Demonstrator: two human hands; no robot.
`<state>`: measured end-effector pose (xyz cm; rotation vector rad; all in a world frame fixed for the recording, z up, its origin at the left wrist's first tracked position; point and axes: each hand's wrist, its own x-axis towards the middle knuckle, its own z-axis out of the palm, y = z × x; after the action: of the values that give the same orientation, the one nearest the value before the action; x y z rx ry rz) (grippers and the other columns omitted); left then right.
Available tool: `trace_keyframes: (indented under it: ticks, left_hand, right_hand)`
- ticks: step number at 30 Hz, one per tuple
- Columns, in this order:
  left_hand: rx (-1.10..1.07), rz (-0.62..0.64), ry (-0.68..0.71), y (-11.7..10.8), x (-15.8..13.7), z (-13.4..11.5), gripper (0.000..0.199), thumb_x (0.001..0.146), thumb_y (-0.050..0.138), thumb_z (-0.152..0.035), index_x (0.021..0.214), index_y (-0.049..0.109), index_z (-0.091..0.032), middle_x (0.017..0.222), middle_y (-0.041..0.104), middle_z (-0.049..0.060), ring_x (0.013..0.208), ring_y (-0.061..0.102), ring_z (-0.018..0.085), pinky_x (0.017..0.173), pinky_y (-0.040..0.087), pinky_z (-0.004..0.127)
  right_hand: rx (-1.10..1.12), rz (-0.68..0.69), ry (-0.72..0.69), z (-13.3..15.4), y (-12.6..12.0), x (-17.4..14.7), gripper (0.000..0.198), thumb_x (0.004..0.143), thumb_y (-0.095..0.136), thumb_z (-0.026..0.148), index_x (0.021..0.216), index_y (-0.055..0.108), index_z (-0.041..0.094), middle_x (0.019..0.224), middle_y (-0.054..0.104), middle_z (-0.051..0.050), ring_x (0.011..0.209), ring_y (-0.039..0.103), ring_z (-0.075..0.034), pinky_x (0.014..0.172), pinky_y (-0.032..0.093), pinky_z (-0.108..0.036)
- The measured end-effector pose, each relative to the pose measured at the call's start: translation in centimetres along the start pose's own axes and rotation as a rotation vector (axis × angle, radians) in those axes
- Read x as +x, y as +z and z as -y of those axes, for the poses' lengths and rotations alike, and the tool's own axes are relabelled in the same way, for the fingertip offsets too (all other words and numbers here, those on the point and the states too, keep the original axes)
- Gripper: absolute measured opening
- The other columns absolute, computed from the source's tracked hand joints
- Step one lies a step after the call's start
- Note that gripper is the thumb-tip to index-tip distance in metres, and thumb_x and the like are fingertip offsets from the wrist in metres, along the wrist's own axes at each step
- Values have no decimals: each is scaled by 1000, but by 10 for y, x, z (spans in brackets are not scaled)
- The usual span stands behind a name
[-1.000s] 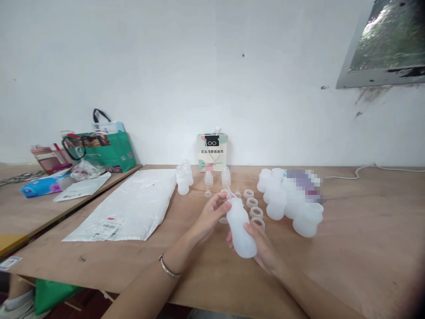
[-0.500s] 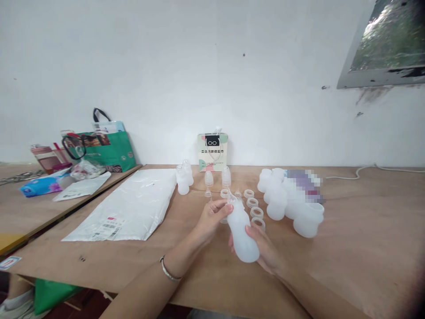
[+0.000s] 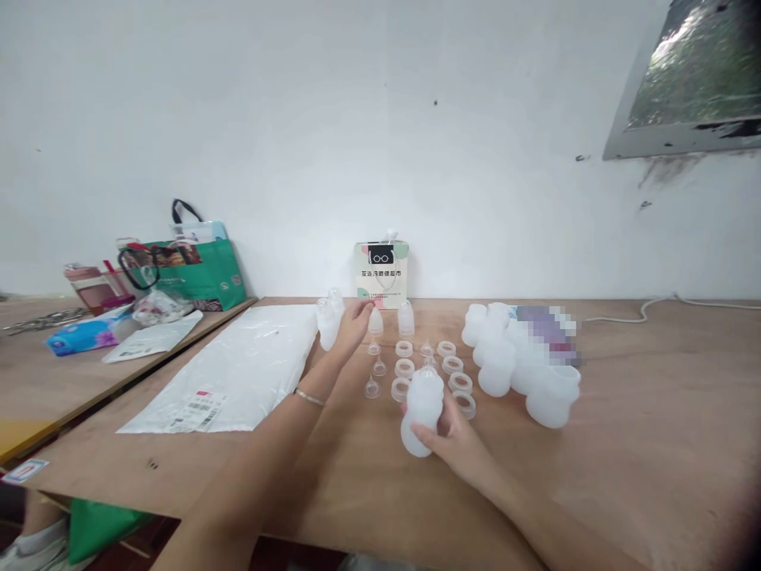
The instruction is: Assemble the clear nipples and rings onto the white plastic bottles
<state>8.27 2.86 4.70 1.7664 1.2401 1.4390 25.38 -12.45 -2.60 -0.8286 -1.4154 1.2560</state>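
My right hand is wrapped round a frosted white baby bottle, held slightly tilted above the table, with a ring and a clear nipple at its top. My left hand reaches far forward, its fingers closed at the top of a clear domed bottle cap that stands on the table. A second clear cap stands to its right. Below lie several clear nipples and rows of translucent rings. Two capped bottles stand just left of my left hand.
Several open frosted bottles stand at the right. A white plastic mailer lies at the left. A paper bag stands against the wall. On the side table are a green bag and a tissue pack.
My left hand has left the bottle's top and moved forward and left to the clear cap. My right hand still holds the bottle, now more upright and slightly to the left.
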Motion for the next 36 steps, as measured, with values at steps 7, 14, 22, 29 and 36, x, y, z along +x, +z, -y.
trace_keyframes:
  ticks: [7,14,22,29,36]
  left_hand:
    - [269,-6,-118,26,50,46,39,68,58,-15,106,52,-9,120,52,19,116,45,29,98,31,39]
    - [326,-60,-103,22,50,33,31,72,58,-23,100,53,-13,103,61,14,105,53,26,89,38,38]
    - [-78,285,279,-6,-35,-57,37,82,49,-38,114,49,-20,108,58,7,97,55,17,83,43,29]
    - [0,476,235,0,-92,-73,37,79,54,-37,113,52,-23,107,59,4,98,54,17,85,44,31]
    - [-29,517,236,11,-95,-63,36,77,58,-38,109,55,-20,100,62,4,93,55,18,84,43,31]
  right_hand:
    - [-320,-55,-78,-18,-5,1,52,71,60,24,117,37,20,104,55,-5,96,54,-19,82,45,-32]
    - [-345,-64,-106,-18,-4,2,53,72,59,24,120,36,21,108,55,-6,97,54,-20,82,46,-32]
    - [-315,-167,-79,-9,-2,1,53,75,54,29,123,34,23,113,55,-6,98,55,-20,82,47,-33]
    - [-380,-211,-81,0,-3,-1,45,73,55,30,114,41,21,94,61,-4,82,59,-19,71,49,-32]
    - [-375,-223,-83,8,-2,-3,45,75,55,38,115,44,20,105,61,-6,90,59,-21,78,48,-34]
